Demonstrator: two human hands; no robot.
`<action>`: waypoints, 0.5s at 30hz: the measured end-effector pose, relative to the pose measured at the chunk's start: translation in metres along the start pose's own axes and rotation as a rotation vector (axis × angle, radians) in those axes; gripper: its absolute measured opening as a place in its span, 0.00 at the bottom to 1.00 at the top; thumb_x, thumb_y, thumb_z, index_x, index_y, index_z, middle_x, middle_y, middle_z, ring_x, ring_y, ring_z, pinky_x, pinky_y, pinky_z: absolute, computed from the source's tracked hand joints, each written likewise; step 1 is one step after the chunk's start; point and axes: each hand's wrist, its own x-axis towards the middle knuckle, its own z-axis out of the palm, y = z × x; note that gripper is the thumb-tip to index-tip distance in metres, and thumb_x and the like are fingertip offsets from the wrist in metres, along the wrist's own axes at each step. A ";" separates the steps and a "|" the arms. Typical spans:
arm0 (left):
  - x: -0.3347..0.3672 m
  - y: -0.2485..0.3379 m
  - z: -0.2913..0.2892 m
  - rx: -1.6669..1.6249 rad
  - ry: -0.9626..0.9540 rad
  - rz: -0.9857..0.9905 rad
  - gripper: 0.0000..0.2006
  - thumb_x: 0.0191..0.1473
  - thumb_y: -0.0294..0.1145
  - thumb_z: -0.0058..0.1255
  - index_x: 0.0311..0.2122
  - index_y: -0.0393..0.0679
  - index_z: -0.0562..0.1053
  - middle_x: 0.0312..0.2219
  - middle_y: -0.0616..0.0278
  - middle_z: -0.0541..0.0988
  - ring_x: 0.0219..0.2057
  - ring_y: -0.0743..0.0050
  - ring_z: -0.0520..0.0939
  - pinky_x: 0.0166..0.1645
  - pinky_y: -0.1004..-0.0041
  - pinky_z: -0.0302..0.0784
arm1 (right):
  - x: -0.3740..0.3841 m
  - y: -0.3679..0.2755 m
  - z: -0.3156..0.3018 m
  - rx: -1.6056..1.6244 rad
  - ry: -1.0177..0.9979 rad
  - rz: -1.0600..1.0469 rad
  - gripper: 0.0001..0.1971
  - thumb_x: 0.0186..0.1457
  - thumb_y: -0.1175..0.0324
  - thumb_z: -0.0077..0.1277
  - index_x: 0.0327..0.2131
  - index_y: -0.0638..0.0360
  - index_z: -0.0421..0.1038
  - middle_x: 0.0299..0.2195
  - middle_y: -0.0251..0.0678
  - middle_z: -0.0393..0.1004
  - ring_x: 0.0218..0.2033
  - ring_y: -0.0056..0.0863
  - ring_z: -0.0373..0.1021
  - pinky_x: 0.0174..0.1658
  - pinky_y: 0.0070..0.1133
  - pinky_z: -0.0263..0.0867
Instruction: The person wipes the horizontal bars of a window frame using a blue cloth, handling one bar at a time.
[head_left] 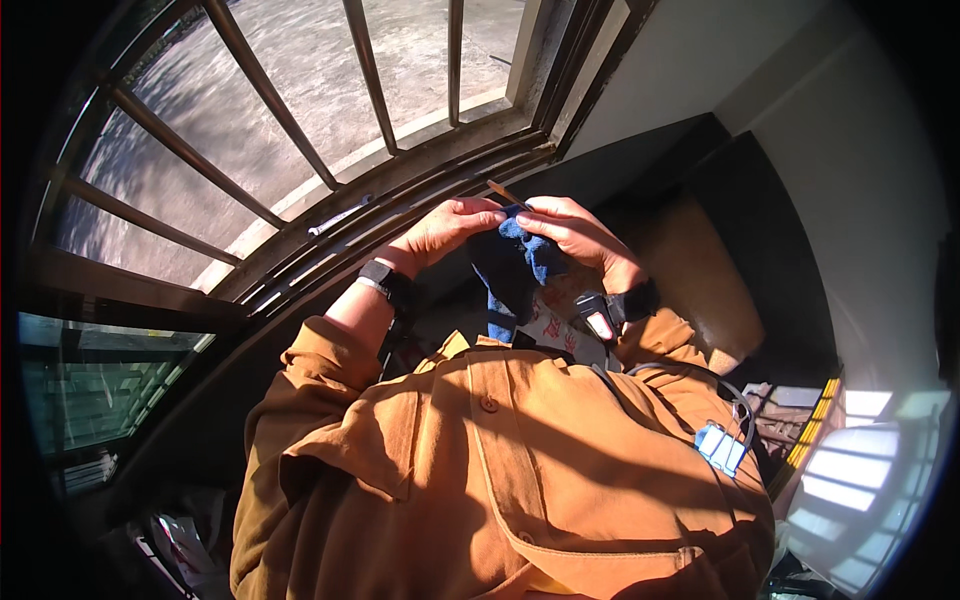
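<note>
In front of my chest, both hands meet at a dark blue cloth (532,255) that hangs down in folds. My left hand (440,232) pinches the cloth's upper edge between thumb and fingers. On the other side my right hand (575,232) is closed round the cloth's top, thumb towards the left hand. A thin brown stick (508,194) pokes up and left out of the cloth between the two hands; its lower end is hidden in the cloth and fingers, so its kind cannot be told. Each wrist wears a dark band.
Ahead and left is a window with metal bars (372,80); a silvery wrench-like tool (340,215) lies on its sill. An open window pane (120,380) stands at the left. To the right are a dark panel (775,260) and a tan surface (700,285). A cable with a clip (722,448) hangs on my jacket.
</note>
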 end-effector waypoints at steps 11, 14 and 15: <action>0.055 0.012 -0.002 0.290 0.296 0.077 0.18 0.50 0.36 0.56 0.42 0.34 0.72 0.34 0.63 0.78 0.36 0.83 0.75 0.43 0.82 0.69 | -0.019 0.046 -0.037 -0.226 0.319 0.073 0.16 0.57 0.58 0.41 0.36 0.61 0.72 0.18 0.26 0.64 0.19 0.14 0.57 0.26 0.16 0.56; 0.053 0.003 -0.018 0.249 0.307 0.092 0.16 0.50 0.34 0.55 0.41 0.34 0.73 0.33 0.65 0.78 0.34 0.85 0.75 0.41 0.82 0.70 | 0.007 0.070 -0.013 -0.286 0.223 0.038 0.14 0.53 0.62 0.42 0.36 0.60 0.73 0.23 0.30 0.69 0.26 0.20 0.63 0.32 0.20 0.61; 0.061 0.009 -0.017 0.274 0.270 0.108 0.15 0.50 0.34 0.55 0.40 0.34 0.73 0.33 0.64 0.78 0.34 0.84 0.75 0.41 0.82 0.70 | 0.012 0.068 -0.009 -0.285 0.285 0.073 0.13 0.55 0.61 0.42 0.36 0.59 0.73 0.20 0.25 0.63 0.23 0.15 0.58 0.27 0.15 0.56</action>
